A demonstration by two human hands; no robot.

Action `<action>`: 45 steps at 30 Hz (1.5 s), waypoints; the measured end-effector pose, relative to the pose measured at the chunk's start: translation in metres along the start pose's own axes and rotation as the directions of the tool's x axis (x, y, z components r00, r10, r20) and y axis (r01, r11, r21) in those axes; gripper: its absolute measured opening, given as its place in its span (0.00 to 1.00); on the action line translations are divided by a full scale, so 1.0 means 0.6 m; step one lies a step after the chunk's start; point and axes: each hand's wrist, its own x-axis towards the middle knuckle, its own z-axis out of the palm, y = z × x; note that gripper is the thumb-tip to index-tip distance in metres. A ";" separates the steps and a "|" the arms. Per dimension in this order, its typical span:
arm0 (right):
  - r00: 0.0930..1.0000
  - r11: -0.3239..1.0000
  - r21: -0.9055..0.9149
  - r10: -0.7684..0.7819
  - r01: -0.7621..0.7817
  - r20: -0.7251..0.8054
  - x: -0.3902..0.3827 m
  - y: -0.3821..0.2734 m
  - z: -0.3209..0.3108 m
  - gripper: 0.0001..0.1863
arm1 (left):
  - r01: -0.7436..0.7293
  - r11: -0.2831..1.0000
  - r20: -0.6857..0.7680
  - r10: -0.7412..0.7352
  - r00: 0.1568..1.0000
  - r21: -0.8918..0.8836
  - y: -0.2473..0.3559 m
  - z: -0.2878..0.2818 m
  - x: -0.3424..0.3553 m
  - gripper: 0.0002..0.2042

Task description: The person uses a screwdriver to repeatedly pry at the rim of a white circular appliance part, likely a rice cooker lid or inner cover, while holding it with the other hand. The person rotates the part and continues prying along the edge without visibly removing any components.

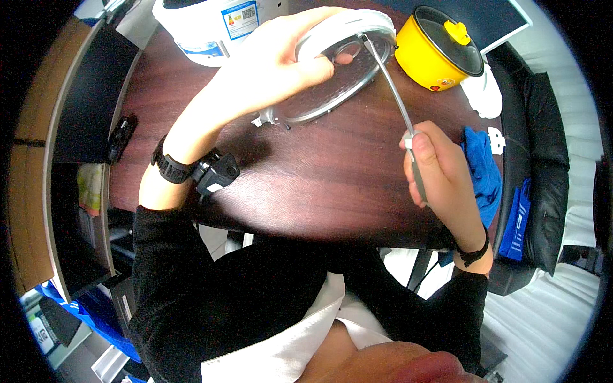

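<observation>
My left hand grips a round white appliance lid at the far middle of the table, tilted so that its metal-rimmed underside shows. Its thumb lies along the near side, and a fingertip shows by the middle of the underside. A screwdriver with a long metal shaft and a grey handle is in my right hand, fingers wrapped round the handle. The screwdriver's tip meets the inner edge of the lid near its top; any screw there is too small to make out. At the lid's lower left sits a small hinge-like part.
Behind my left arm stands a white appliance body with a blue label. A yellow pot with a dark lid stands far right, beside a white object. Blue cloth and a white plug lie right; a black object lies left.
</observation>
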 end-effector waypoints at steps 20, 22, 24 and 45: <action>0.939 0.789 0.589 -0.044 -0.176 0.340 0.006 0.039 0.030 0.21 | -0.022 0.999 -0.020 0.023 1.000 0.030 -0.016 0.007 -0.002 0.37; 0.870 0.489 0.779 -0.076 -0.393 0.487 -0.004 0.030 0.038 0.22 | -0.058 0.998 -0.021 0.059 0.998 0.029 -0.016 0.009 -0.002 0.38; 0.907 0.560 0.769 -0.068 -0.310 0.415 -0.004 0.037 0.049 0.23 | -0.054 0.997 -0.003 0.054 0.999 0.057 0.010 0.014 0.001 0.39; 0.873 0.534 -0.844 -0.385 -0.056 -0.301 -0.017 -0.034 -0.011 0.19 | -0.023 1.000 0.000 0.023 1.000 -0.009 -0.014 0.014 0.004 0.37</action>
